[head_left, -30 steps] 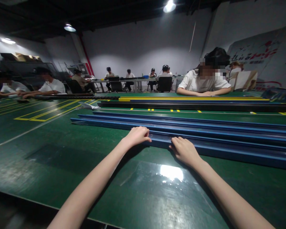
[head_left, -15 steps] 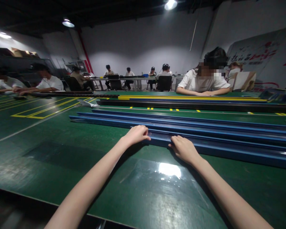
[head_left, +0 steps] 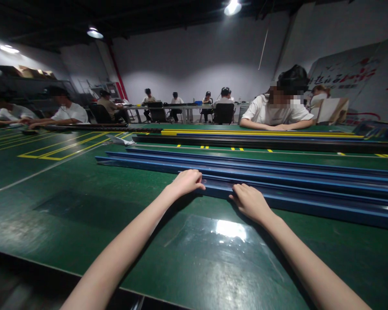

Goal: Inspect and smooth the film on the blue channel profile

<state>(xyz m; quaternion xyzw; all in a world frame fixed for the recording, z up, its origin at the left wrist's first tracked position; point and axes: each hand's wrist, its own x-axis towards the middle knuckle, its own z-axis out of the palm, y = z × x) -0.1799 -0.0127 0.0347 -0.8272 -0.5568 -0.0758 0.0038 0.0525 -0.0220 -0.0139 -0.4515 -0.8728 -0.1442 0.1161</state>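
Observation:
A long blue channel strip (head_left: 310,206) lies on the green tabletop, running from the middle to the right edge of view. Its left end is gripped by my left hand (head_left: 190,181), with the fingers curled over the strip and the thumb on the near side. A short way to the right, my right hand (head_left: 248,199) is closed on the near wall of the same strip; its fingertips are partly hidden. Just behind, more blue channel strips (head_left: 148,162) lie side by side and reach further left.
Further back lie a black strip (head_left: 245,143) and a yellow strip (head_left: 213,132). A clear plastic sheet (head_left: 197,234) rests on the green table (head_left: 93,234) between my forearms. Across the table a person (head_left: 278,107) leans on folded arms. Several others sit farther off.
My hands stay on the blue channel strip in the same grip. Only a slight shift of the whole view shows.

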